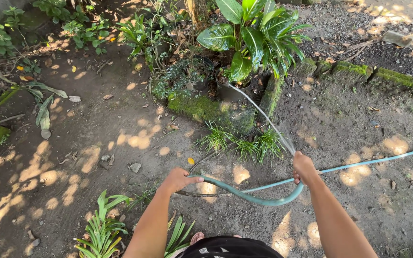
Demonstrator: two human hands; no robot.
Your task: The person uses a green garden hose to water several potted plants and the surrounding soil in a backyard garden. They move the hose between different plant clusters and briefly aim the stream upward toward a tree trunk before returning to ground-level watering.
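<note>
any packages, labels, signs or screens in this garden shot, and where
None in view: only soil, plants, mossy stones and the green hose, held in the left hand and the right hand, spraying water at a potted leafy plant.

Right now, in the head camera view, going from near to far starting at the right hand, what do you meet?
Right hand gripping the green hose → water stream → grass tufts → mossy stone edging → dark pot → big-leaved plant.
</note>
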